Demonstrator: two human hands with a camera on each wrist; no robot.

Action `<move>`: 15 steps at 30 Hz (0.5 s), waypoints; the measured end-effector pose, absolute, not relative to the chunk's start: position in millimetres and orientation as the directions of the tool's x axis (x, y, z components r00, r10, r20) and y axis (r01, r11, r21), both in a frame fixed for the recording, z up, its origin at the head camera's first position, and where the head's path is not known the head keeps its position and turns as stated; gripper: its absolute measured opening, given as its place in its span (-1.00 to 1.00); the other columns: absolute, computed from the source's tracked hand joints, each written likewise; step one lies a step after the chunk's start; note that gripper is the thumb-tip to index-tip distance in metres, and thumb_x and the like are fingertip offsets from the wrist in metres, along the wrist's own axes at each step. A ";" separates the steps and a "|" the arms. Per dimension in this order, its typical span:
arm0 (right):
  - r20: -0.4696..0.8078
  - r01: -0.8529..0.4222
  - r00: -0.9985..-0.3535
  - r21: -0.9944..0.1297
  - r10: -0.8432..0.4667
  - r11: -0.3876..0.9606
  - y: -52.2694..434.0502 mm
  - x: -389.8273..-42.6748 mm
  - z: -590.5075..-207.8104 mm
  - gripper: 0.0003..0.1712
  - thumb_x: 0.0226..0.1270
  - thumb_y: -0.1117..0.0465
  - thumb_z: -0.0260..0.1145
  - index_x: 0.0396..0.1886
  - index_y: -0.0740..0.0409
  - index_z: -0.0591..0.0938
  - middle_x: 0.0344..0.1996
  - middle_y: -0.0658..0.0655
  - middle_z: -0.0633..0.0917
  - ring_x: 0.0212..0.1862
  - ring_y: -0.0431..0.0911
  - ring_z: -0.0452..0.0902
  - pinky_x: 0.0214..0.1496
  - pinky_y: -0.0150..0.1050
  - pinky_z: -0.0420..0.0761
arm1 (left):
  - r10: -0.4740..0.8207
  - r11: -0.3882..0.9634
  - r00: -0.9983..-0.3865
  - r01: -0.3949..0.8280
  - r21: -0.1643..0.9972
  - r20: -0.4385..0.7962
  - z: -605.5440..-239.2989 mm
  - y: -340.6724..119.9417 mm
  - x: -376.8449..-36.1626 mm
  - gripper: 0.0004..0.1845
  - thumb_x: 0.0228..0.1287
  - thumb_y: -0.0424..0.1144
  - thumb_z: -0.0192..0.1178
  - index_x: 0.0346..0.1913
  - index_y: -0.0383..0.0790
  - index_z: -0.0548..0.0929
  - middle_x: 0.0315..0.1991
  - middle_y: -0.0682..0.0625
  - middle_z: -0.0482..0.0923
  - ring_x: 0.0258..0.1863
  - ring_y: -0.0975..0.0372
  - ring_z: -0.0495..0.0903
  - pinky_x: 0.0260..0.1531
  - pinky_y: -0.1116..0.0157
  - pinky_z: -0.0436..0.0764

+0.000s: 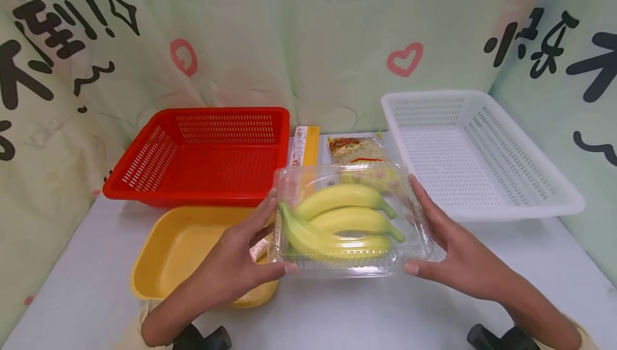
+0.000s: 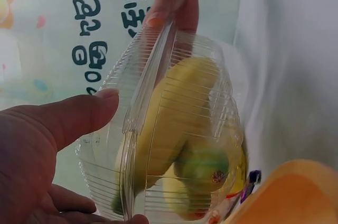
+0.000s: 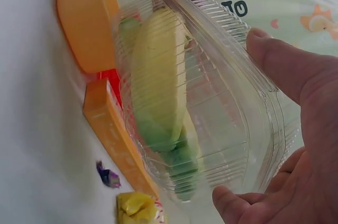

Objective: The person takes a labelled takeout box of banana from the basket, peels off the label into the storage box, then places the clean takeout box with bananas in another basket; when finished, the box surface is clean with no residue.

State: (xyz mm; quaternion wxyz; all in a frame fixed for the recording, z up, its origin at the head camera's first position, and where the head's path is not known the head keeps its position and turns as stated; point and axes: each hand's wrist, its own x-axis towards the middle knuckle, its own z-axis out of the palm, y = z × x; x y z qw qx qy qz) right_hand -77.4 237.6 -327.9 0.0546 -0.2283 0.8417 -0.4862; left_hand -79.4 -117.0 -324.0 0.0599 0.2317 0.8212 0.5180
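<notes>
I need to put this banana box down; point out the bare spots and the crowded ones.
Bare table lies in front of the clear box, between the left hand and right hand. The red basket and white basket are empty. It is crowded behind the box: yellow carton, snack packet.

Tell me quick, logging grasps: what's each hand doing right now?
Left hand: fingers and thumb grip the left end of the clear banana box.
Right hand: grips its right end.
</notes>
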 end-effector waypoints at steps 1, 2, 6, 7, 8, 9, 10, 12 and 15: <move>0.138 -0.338 -0.888 -0.843 -0.438 0.419 236.0 -78.9 -326.6 0.37 0.04 0.38 0.54 0.58 -0.22 -0.21 0.55 -0.09 -0.20 0.48 0.06 -0.03 0.20 -0.58 0.27 | 0.440 0.356 -0.887 0.314 0.880 0.138 -322.3 -118.5 -81.1 0.13 -0.06 -0.27 0.54 0.54 -0.07 0.06 0.53 0.08 -0.02 0.41 0.17 0.18 0.12 0.19 0.45; 0.142 -0.342 -0.887 -0.842 -0.440 0.417 234.5 -80.4 -325.1 0.37 0.04 0.38 0.54 0.58 -0.22 -0.21 0.55 -0.10 -0.20 0.46 0.12 -0.02 0.19 -0.58 0.28 | 0.434 0.365 -0.892 0.303 0.880 0.127 -320.3 -119.9 -82.8 0.12 -0.04 -0.26 0.54 0.54 -0.04 0.06 0.52 0.09 -0.01 0.41 0.16 0.20 0.11 0.21 0.46; 0.170 -0.369 -0.879 -0.835 -0.446 0.409 229.7 -87.1 -318.7 0.37 0.03 0.39 0.54 0.58 -0.23 -0.21 0.55 -0.10 -0.19 0.45 0.20 -0.01 0.20 -0.57 0.28 | 0.418 0.392 -0.903 0.272 0.879 0.093 -312.3 -125.6 -89.0 0.10 -0.01 -0.24 0.53 0.55 0.03 0.06 0.52 0.12 0.00 0.40 0.13 0.23 0.08 0.24 0.49; 0.178 -0.376 -0.877 -0.831 -0.446 0.409 228.5 -88.9 -317.0 0.37 0.03 0.39 0.54 0.58 -0.23 -0.21 0.55 -0.11 -0.19 0.46 0.21 -0.02 0.20 -0.57 0.27 | 0.422 0.392 -0.902 0.277 0.877 0.096 -310.0 -126.9 -91.0 0.10 -0.01 -0.24 0.52 0.55 0.04 0.06 0.52 0.12 0.00 0.41 0.13 0.21 0.08 0.25 0.49; 0.187 -0.385 -0.875 -0.827 -0.446 0.410 227.2 -90.7 -315.2 0.37 0.03 0.38 0.54 0.58 -0.23 -0.21 0.55 -0.11 -0.18 0.45 0.21 -0.01 0.20 -0.57 0.26 | 0.425 0.393 -0.900 0.284 0.875 0.102 -307.9 -128.4 -92.8 0.10 0.00 -0.23 0.52 0.55 0.05 0.05 0.51 0.13 0.00 0.41 0.14 0.19 0.08 0.26 0.49; 0.196 -0.394 -0.873 -0.824 -0.447 0.408 225.8 -92.7 -313.6 0.37 0.03 0.39 0.54 0.58 -0.23 -0.21 0.55 -0.11 -0.18 0.45 0.21 -0.01 0.21 -0.57 0.26 | 0.432 0.392 -0.895 0.300 0.869 0.114 -305.7 -130.1 -94.9 0.10 0.00 -0.24 0.52 0.55 0.06 0.05 0.52 0.13 0.00 0.42 0.14 0.19 0.08 0.26 0.48; 0.202 -0.399 -0.872 -0.821 -0.445 0.409 224.1 -94.6 -312.0 0.37 0.03 0.39 0.54 0.58 -0.23 -0.21 0.55 -0.11 -0.18 0.45 0.21 0.00 0.21 -0.57 0.25 | 0.441 0.387 -0.888 0.317 0.866 0.128 -303.6 -131.7 -97.4 0.10 0.01 -0.24 0.51 0.55 0.07 0.04 0.52 0.14 -0.01 0.42 0.14 0.18 0.09 0.26 0.48; 0.216 -0.410 -0.872 -0.813 -0.440 0.413 220.6 -98.9 -309.0 0.38 0.02 0.39 0.54 0.58 -0.24 -0.20 0.55 -0.10 -0.16 0.45 0.21 0.03 0.20 -0.55 0.26 | 0.453 0.382 -0.878 0.348 0.856 0.155 -299.6 -135.3 -102.4 0.09 0.03 -0.26 0.50 0.55 0.06 0.03 0.52 0.14 -0.01 0.40 0.15 0.21 0.09 0.27 0.48; 0.221 -0.409 -0.877 -0.809 -0.426 0.423 215.0 -105.6 -305.0 0.38 0.02 0.35 0.55 0.57 -0.28 -0.20 0.55 -0.12 -0.13 0.45 0.18 0.06 0.19 -0.52 0.29 | 0.469 0.371 -0.861 0.394 0.841 0.196 -295.0 -140.9 -110.0 0.08 0.02 -0.30 0.50 0.55 -0.04 0.04 0.52 0.09 -0.01 0.40 0.17 0.21 0.10 0.28 0.48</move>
